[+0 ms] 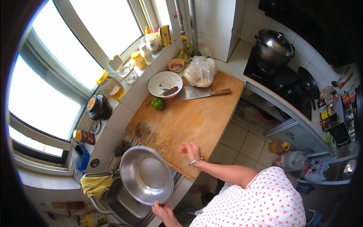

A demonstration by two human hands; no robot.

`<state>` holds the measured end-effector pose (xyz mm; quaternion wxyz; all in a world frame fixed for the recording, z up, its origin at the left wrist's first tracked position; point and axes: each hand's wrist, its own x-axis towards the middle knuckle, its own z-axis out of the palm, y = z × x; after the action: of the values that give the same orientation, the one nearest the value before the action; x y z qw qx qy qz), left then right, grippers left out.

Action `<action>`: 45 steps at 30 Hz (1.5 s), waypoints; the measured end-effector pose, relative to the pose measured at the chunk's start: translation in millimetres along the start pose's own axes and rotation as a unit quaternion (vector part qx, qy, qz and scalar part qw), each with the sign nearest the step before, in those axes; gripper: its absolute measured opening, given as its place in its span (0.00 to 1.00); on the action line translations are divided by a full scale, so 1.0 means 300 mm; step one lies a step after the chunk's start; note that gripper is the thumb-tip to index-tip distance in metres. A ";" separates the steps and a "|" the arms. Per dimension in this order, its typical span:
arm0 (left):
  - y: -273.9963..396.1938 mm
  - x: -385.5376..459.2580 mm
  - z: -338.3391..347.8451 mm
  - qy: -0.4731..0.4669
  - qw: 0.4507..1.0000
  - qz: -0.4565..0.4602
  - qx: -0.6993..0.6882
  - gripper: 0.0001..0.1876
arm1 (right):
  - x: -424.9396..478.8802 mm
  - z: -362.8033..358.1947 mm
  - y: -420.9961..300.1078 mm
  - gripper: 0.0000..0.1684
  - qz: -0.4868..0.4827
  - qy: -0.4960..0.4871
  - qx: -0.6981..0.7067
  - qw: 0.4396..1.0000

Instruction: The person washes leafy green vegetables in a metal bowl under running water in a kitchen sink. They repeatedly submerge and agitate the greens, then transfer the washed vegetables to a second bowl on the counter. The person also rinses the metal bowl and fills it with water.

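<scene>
My left hand (162,211) grips the near rim of a round stainless steel basin (150,173), tilted above the sink (127,198). No food shows in the basin. My right hand (191,151), with a bangle on the wrist, hovers over the near part of a wooden cutting board (195,124), fingers curled and nothing seen in them. On the board are a green bell pepper (158,104), a cleaver (195,93) with a wooden handle, a white plate (163,81) holding a dark sausage-like piece (170,91), and a clear bag of pale food (200,71).
A yellow cloth (96,185) hangs over the faucet. Jars and bottles, among them an oil jug (111,86) and a dark jar (98,107), line the windowsill. A small bowl of meat (175,65) stands behind the board. A lidded pot (274,46) sits on the stove at right.
</scene>
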<state>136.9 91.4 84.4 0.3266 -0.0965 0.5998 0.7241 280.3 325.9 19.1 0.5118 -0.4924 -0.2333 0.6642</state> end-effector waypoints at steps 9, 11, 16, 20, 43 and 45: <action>-0.200 0.206 0.358 -0.094 0.993 -0.038 0.055 0.07 | -0.119 0.016 -0.283 0.14 -0.098 -0.007 0.070 0.993; -0.191 0.194 0.408 -0.151 0.987 -0.028 0.049 0.09 | -0.167 0.086 -0.277 0.13 -0.092 -0.065 0.064 0.992; -0.184 0.228 0.295 -0.114 0.992 -0.041 0.042 0.12 | -0.343 0.324 -0.164 0.12 0.028 -0.249 -0.016 0.968; -0.004 0.229 0.025 -0.015 0.996 -0.020 -0.082 0.10 | -0.332 0.546 0.141 0.10 0.056 -0.374 -0.185 0.907; 0.601 0.372 -0.324 -0.025 0.952 0.290 -0.098 0.13 | -0.100 1.047 0.588 0.35 -0.017 -0.303 -0.584 0.753; 0.622 0.372 -0.342 -0.136 0.938 0.251 -0.197 0.11 | -0.090 1.030 0.607 0.37 -0.001 -0.311 -0.560 0.768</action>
<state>-84.5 23.1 148.4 0.1873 0.0944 0.3991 0.8926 -77.9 294.4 7.7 0.0457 -0.4578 -0.7110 0.5318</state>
